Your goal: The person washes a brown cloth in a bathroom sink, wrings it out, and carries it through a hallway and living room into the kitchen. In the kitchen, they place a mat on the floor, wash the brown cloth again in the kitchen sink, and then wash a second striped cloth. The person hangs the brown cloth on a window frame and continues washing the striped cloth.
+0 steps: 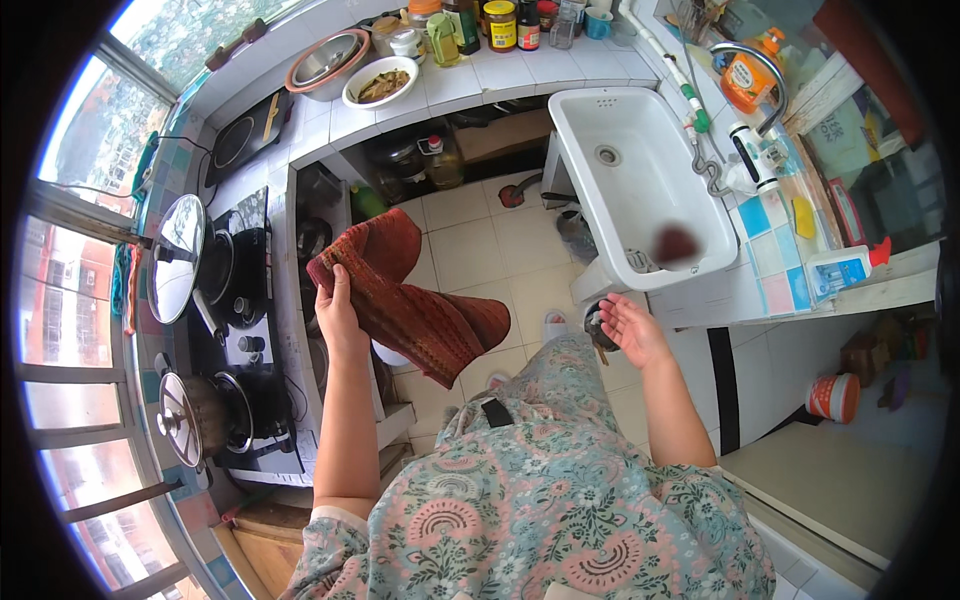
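Gripping a red cloth (415, 300) in my left hand (338, 312), right hand (630, 328) empty beside the sink (640, 120); its loose end could brush the stove (240, 330).

Rust-red knitted cloth (415, 300), draped, held aloft

Orange bottle (747, 77) by the tap; labelled jars (500, 24) on the counter.

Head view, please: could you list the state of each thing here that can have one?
red-brown cloth: held up, hanging folded
left hand: closed on the cloth
right hand: open, empty
white sink: no water standing, dark object inside
steel pot: lid on
white bowl: holds food
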A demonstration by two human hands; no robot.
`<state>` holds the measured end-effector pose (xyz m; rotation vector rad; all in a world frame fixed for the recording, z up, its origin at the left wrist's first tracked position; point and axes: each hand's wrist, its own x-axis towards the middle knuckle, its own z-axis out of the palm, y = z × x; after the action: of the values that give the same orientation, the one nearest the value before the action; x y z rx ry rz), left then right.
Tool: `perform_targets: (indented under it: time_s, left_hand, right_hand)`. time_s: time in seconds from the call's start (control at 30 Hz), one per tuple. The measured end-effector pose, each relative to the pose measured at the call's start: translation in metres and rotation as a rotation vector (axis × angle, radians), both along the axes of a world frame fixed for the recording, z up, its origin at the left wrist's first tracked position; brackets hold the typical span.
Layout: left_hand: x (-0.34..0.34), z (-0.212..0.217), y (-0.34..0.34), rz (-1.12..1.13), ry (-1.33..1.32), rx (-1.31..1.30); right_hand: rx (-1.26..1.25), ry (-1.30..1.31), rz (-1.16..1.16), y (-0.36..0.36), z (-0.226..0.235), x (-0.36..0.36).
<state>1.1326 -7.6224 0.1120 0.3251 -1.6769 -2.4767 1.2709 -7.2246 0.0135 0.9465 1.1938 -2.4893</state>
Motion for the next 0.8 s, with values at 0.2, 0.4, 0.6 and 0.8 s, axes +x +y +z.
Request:
perform_targets:
  time_s: [0.2, 0.4, 0.6, 0.8]
  left_hand:
    - [0.000, -0.017, 0.001, -0.027, -0.049, -0.027]
    - [-0.009, -0.022, 0.008, -0.134, -0.072, 0.017]
    - [-0.013, -0.038, 0.035, -0.219, -0.145, 0.034]
    - [-0.008, 0.019, 0.055, -0.275, -0.132, 0.185]
  right_hand:
    - [-0.037, -0.082, -0.006, -0.009, -0.024, 0.032]
    - [-0.027, -0.094, -0.024, -0.012, -0.040, 0.038]
    - [0.030, -0.123, 0.006, -0.014, -0.042, 0.021]
    - [0.048, -0.203, 0.183, -0.028, -0.059, -0.011]
